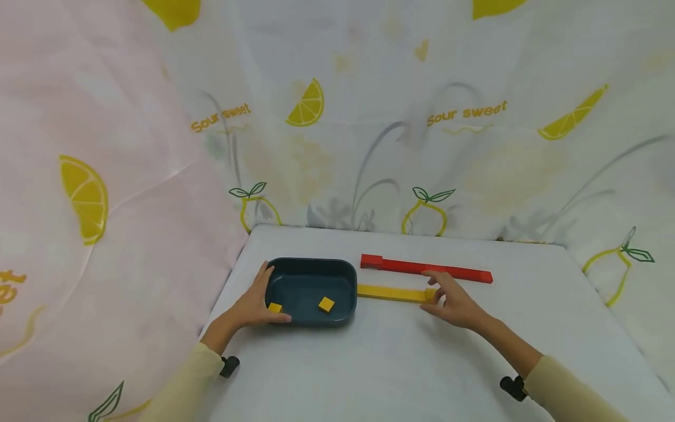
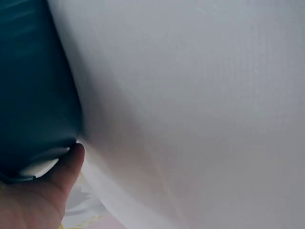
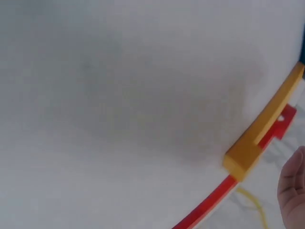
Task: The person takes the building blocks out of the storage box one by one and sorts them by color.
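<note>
A dark teal rectangular dish (image 1: 311,264) sits on the left of the white table. My left hand (image 1: 256,302) holds its left end, thumb along the front side and fingers at the back left corner; the left wrist view shows the thumb (image 2: 69,167) against the dish's side (image 2: 38,86). Inside lie two small yellow blocks (image 1: 326,304), one partly behind the hand. A long yellow bar (image 1: 392,293) with a raised block at its right end reaches to the dish. My right hand (image 1: 456,305) is at that end, thumb and fingers apart around it, holding nothing.
Behind the yellow bar lies a long red bar (image 1: 411,266), thicker at its left end, partly overlapped by my right fingertips in the head view. A lemon-printed cloth (image 1: 358,164) hangs behind and to the left of the white-covered table (image 1: 379,375).
</note>
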`<state>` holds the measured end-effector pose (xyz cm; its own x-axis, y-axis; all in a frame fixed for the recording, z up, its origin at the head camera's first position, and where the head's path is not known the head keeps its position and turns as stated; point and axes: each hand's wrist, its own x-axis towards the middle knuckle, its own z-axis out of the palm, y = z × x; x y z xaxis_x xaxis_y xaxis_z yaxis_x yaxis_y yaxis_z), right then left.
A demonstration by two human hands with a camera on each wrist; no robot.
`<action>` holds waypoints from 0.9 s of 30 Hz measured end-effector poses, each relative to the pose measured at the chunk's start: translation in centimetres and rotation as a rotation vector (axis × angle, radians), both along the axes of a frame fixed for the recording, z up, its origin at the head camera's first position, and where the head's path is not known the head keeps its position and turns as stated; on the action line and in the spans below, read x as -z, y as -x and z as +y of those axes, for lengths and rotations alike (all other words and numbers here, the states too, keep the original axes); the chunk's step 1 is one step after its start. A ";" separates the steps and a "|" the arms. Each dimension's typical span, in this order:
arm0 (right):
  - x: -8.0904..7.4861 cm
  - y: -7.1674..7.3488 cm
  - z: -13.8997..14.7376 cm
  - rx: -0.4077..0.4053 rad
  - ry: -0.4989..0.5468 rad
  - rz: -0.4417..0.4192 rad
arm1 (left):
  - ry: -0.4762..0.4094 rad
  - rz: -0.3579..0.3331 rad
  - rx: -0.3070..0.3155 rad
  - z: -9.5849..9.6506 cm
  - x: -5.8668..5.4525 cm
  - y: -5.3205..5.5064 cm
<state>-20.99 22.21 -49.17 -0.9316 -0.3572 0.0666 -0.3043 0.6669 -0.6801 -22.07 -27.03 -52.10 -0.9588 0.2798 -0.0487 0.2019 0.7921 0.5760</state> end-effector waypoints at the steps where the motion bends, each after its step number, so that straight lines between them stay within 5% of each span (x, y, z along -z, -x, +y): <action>1: -0.2 0.0 -0.8 -0.021 0.012 0.000 | -0.023 -0.004 0.013 -0.1 -0.2 0.2; 6: -0.6 -0.2 -4.6 -0.125 0.074 -0.009 | -0.102 0.011 0.056 0.0 -0.6 1.1; 12: -1.1 -0.1 -8.4 -0.181 0.120 -0.007 | -0.111 0.071 0.033 0.1 -0.2 1.0; 19: -1.9 0.7 -13.2 -0.260 0.190 0.020 | -0.100 0.062 0.071 -0.6 -0.6 0.9; 27: 0.3 1.1 -20.0 -0.386 0.212 0.018 | -0.091 0.067 0.058 -1.2 0.7 -0.1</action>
